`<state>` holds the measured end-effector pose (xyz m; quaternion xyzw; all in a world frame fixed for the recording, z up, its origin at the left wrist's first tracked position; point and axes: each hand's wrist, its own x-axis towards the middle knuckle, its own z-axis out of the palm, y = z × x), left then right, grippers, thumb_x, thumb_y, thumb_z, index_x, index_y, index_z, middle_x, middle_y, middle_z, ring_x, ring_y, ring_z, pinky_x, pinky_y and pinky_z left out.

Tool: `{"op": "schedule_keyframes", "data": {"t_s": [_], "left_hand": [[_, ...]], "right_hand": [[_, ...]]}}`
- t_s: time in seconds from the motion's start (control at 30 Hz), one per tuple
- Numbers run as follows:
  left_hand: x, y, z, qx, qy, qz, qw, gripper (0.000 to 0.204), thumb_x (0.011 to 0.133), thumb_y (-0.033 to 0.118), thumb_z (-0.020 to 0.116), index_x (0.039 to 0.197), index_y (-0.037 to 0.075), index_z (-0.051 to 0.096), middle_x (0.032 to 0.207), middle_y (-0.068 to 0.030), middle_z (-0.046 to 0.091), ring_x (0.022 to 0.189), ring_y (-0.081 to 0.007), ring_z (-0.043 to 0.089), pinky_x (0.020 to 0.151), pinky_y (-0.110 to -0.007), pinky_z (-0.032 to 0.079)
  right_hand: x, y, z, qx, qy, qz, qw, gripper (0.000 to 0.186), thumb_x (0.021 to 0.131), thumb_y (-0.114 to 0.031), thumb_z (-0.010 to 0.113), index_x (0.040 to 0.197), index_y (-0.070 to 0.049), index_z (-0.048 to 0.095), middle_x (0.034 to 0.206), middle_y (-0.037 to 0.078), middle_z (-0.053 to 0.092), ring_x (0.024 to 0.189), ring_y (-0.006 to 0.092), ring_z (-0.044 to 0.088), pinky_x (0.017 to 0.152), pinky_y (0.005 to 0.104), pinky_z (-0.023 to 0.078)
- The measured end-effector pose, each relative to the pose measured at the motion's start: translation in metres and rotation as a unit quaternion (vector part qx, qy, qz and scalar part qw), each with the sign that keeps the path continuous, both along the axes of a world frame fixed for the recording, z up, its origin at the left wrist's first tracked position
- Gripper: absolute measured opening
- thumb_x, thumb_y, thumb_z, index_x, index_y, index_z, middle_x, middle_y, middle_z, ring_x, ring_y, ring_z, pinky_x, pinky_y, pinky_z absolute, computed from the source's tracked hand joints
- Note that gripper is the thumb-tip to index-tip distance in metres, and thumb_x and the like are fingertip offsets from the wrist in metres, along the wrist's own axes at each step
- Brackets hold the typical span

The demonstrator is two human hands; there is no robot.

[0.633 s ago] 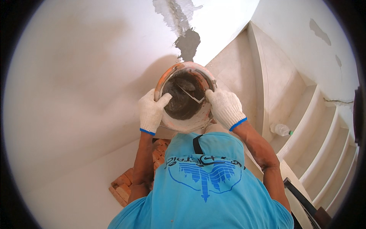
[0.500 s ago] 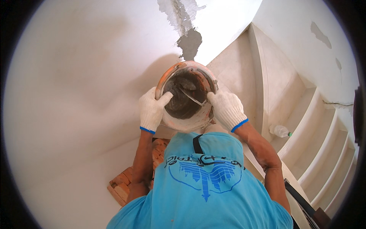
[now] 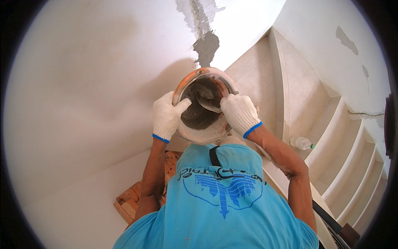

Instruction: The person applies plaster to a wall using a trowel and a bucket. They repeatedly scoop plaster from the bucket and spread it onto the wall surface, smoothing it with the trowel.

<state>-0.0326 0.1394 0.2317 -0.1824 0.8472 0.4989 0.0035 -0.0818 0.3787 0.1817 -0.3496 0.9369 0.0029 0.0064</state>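
Below me a round bucket (image 3: 207,135), orange and white and smeared with grey, is tilted so that its mouth faces up at me. Wet-looking grey mortar (image 3: 197,116) coats its inside. My left hand (image 3: 168,114), in a white knitted glove with a blue cuff, is closed on the bucket's left rim, thumb inside. My right hand (image 3: 240,113), gloved alike, is closed at the right side of the mouth. From its fingers a trowel (image 3: 210,106) reaches into the bucket; the handle is hidden by the glove.
Pale stairs (image 3: 327,145) descend on the right, with a clear plastic bottle (image 3: 303,143) lying on one step. Stacked orange bricks (image 3: 129,203) sit at lower left. The white wall ahead carries a grey mortar patch (image 3: 206,47).
My right hand has shifted inward from the rim over the bucket's mouth, and the trowel has turned, showing more of its blade. My left hand keeps its hold on the rim.
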Motion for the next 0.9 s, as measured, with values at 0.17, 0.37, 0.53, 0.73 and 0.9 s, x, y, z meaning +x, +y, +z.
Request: {"op": "schedule_keyframes", "data": {"t_s": [0.17, 0.37, 0.53, 0.73, 0.9], "left_hand": [[0.001, -0.004, -0.012, -0.010, -0.005, -0.005, 1.000, 0.033, 0.086, 0.025, 0.078, 0.085, -0.006, 0.064, 0.068, -0.0074, 0.052, 0.065, -0.0140, 0.048, 0.062, -0.035, 0.046], [0.003, 0.005, -0.004, 0.028, 0.006, -0.012, 1.000, 0.026, 0.088, 0.019, 0.078, 0.095, -0.005, 0.073, 0.076, -0.0007, 0.063, 0.072, -0.0081, 0.053, 0.065, -0.029, 0.048], [-0.004, 0.007, -0.007, -0.063, 0.018, -0.061, 0.996, 0.031, 0.086, 0.023, 0.077, 0.095, -0.006, 0.073, 0.075, -0.0068, 0.065, 0.072, -0.0114, 0.058, 0.069, -0.032, 0.051], [-0.009, 0.006, -0.013, -0.043, 0.004, -0.065, 0.997, 0.033, 0.085, 0.026, 0.076, 0.091, -0.006, 0.071, 0.073, -0.0119, 0.063, 0.069, -0.0187, 0.059, 0.069, -0.035, 0.052], [-0.006, 0.004, -0.018, -0.002, -0.019, -0.039, 0.999, 0.034, 0.085, 0.027, 0.076, 0.087, -0.006, 0.068, 0.071, -0.0157, 0.062, 0.066, -0.0219, 0.059, 0.068, -0.038, 0.052]], "right_hand": [[-0.007, -0.005, 0.004, 0.024, 0.000, 0.052, 0.998, 0.011, 0.072, -0.016, 0.080, 0.081, -0.011, 0.083, 0.076, 0.012, 0.075, 0.073, 0.0276, 0.078, 0.057, 0.0421, 0.059], [-0.007, -0.016, 0.037, 0.113, -0.064, 0.094, 0.987, 0.011, 0.076, -0.014, 0.079, 0.082, -0.006, 0.082, 0.077, 0.015, 0.076, 0.074, 0.0300, 0.078, 0.063, 0.0394, 0.061], [-0.013, -0.019, 0.013, 0.053, -0.101, 0.141, 0.983, 0.013, 0.075, -0.016, 0.077, 0.084, -0.009, 0.084, 0.082, 0.014, 0.078, 0.082, 0.0331, 0.079, 0.067, 0.0466, 0.061], [-0.061, -0.009, -0.013, 0.034, -0.287, 0.121, 0.950, 0.028, 0.076, -0.016, 0.070, 0.100, -0.015, 0.085, 0.091, 0.014, 0.078, 0.091, 0.0352, 0.074, 0.083, 0.0474, 0.059], [-0.067, 0.009, -0.009, -0.056, -0.445, 0.092, 0.889, 0.034, 0.079, -0.019, 0.071, 0.110, -0.011, 0.084, 0.081, 0.014, 0.074, 0.066, 0.0247, 0.069, 0.062, 0.0397, 0.056]]}}
